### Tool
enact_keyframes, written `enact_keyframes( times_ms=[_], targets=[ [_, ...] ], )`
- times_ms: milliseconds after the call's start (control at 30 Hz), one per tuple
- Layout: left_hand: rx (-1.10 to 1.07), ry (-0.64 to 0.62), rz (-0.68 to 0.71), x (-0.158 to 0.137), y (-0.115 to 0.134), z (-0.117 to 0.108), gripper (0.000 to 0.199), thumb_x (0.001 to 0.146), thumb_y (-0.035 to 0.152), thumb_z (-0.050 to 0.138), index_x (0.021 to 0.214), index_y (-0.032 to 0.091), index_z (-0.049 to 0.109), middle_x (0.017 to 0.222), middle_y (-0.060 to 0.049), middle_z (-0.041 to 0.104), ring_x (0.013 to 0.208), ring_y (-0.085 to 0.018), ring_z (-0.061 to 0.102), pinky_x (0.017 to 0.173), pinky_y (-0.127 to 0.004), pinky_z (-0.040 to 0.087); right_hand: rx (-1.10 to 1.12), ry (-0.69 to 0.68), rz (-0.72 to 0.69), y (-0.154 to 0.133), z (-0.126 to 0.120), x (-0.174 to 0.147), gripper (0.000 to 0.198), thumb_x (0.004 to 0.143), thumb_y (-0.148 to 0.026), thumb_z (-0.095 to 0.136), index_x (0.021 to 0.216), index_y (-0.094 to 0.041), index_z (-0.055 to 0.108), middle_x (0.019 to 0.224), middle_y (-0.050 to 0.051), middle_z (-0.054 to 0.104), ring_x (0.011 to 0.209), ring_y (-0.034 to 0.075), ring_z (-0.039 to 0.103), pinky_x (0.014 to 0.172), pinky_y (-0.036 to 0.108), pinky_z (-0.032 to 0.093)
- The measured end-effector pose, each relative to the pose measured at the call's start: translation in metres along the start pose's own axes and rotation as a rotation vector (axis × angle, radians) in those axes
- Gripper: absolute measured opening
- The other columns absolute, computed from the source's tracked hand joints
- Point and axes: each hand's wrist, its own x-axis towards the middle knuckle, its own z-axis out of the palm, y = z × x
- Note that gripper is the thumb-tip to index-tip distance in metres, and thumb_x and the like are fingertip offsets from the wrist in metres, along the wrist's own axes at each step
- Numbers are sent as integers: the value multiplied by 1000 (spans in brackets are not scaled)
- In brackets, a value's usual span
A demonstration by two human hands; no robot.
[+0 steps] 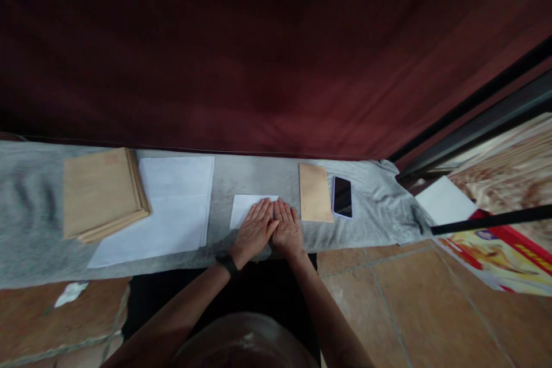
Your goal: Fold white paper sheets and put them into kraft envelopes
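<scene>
Head-view risk: the small white paper (242, 209) could skew or crease, likely from uneven pressing or the soft cloth (375, 204) shifting
Paper look: plain, flat, right part hidden
Paper place: between the worktop's (259, 177) near and far edges
Left hand (254, 227): flat on it, fingers straight, close together
Right hand (287, 231): alongside, fingers straight, narrowly parted

L hand (254, 232) flat on wht paper (242, 207), R hand (287, 233) alongside, brn env. (316, 192) nr phone (342, 196)
</scene>
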Motion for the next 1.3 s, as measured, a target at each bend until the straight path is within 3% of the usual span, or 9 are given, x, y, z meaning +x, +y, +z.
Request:
enact_keyframes(
  times_ms=[167,400,567,767,1000,1300],
  targets=[
    [62,10,-53,0,-14,-1,66,103,48,32,153,6,37,162,-17,36,154,-26,25,125,-47,23,1,12,7,-1,2,0,53,104,-26,37,154,-8,38,159,14,42,147,26,38,123,47,21],
    [119,48,-150,-7,-33,-6,61,102,36,31,152,1,38,161,-20,36,153,-28,28,125,-46,24,37,27,28,-3,-3,1,52,105,-28,38,154,-9,40,157,15,44,146,27,40,122,48,25],
    [152,28,-135,-10,-37,-6,61,102,34,33,153,1,37,162,-21,34,153,-30,27,125,-48,23,95,4,76,-18,-8,14,50,106,-28,35,152,-10,45,156,14,46,148,27,39,122,48,27],
    [167,-11,-92,-13,-40,-5,59,98,18,33,156,7,35,164,-18,30,154,-27,23,126,-47,20,137,-80,-8,-43,-1,28,51,109,-36,31,154,-14,41,159,10,41,149,21,36,125,43,24],
    [132,39,-109,-12,-37,-8,59,99,23,31,155,6,34,163,-18,31,154,-26,25,126,-48,22,56,-73,4,-25,6,26,54,108,-38,34,156,-14,38,159,10,40,150,24,34,124,46,24],
    [113,87,-227,-19,-46,-12,65,102,40,32,154,1,34,161,-22,35,153,-30,27,124,-49,25,13,1,30,-3,6,21,56,108,-39,35,156,-11,36,159,14,40,148,27,37,122,48,26]
  ],
)
